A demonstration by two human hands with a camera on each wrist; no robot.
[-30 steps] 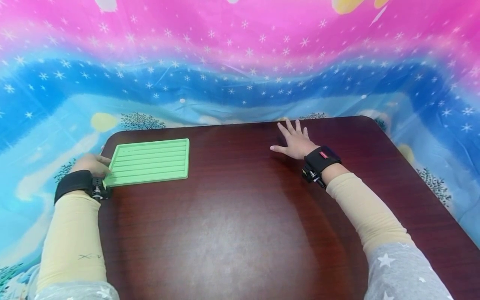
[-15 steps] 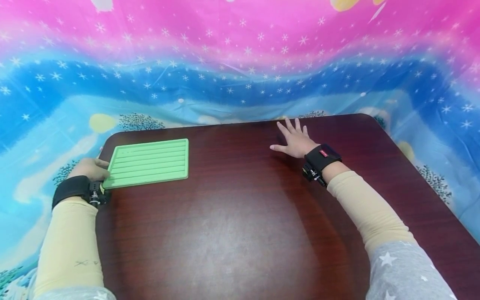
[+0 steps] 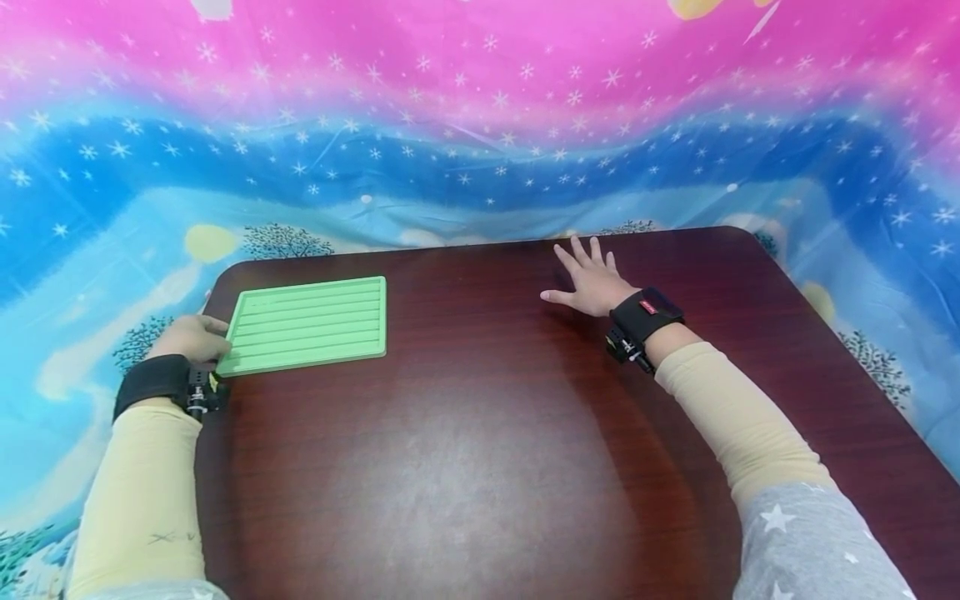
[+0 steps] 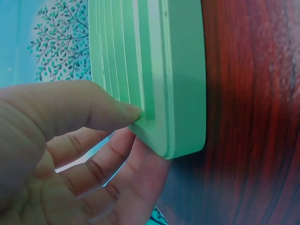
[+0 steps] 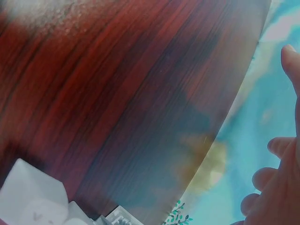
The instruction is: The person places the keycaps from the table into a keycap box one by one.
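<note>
A light green rectangular tray (image 3: pixel 307 325) with parallel ridges lies at the far left of the dark wooden table. My left hand (image 3: pixel 192 337) grips its left end. In the left wrist view the thumb (image 4: pixel 126 114) presses on the inner edge at a corner of the tray (image 4: pixel 187 84), and the other fingers are behind and below that end, partly hidden. My right hand (image 3: pixel 596 287) is near the table's far edge with its fingers spread, holding nothing. Only parts of its thumb and fingers (image 5: pixel 281 183) show in the right wrist view.
The brown table (image 3: pixel 465 433) has rounded far corners. A pink and blue patterned cloth (image 3: pixel 480 150) hangs close around its back and sides. Pale angular shapes (image 5: pixel 33 197) show at the lower left of the right wrist view.
The green tray and my left hand have shifted slightly to the right. My right hand stays in place with fingers spread.
</note>
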